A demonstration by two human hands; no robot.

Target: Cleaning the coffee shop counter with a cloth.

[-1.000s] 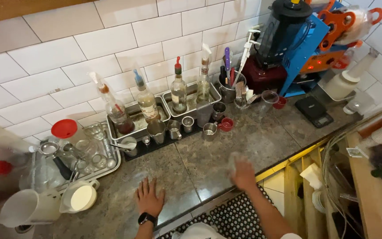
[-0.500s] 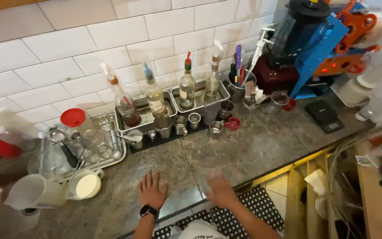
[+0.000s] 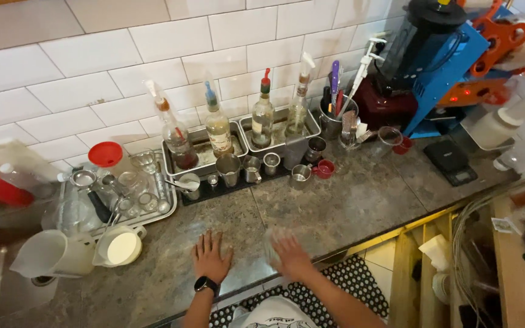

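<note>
- Your right hand (image 3: pixel 290 255) has slid left along the worktop (image 3: pixel 347 206) since a second ago, when it lay further right near the front edge; it now sits just beside your left hand (image 3: pixel 211 258).
- Your left hand has stayed where it was, flat on the stone in front of the black tray (image 3: pixel 238 185) of small metal cups.
- The view has shifted a little: the blender (image 3: pixel 420 61) and the blue machine (image 3: pixel 451 73) stand right of the black tray as before.
- Your right hand is blurred. Something pale, perhaps a cloth (image 3: pixel 273 243), shows under its fingers, but you cannot tell what it is or whether the hand grips it or only presses on it.
- Both forearms are cut off by the lower edge of the view, and the sink (image 3: pixel 7 285) far left of the black tray is only partly seen.
- Left hand: palm down, fingers spread wide and pointing toward the black tray, holding nothing; a dark watch (image 3: pixel 205 284) sits on its wrist.
- Right hand: palm down, fingers toward the black tray, angled slightly left.
- The white jug (image 3: pixel 120 246) stands left of your left hand, well apart from it.
</note>
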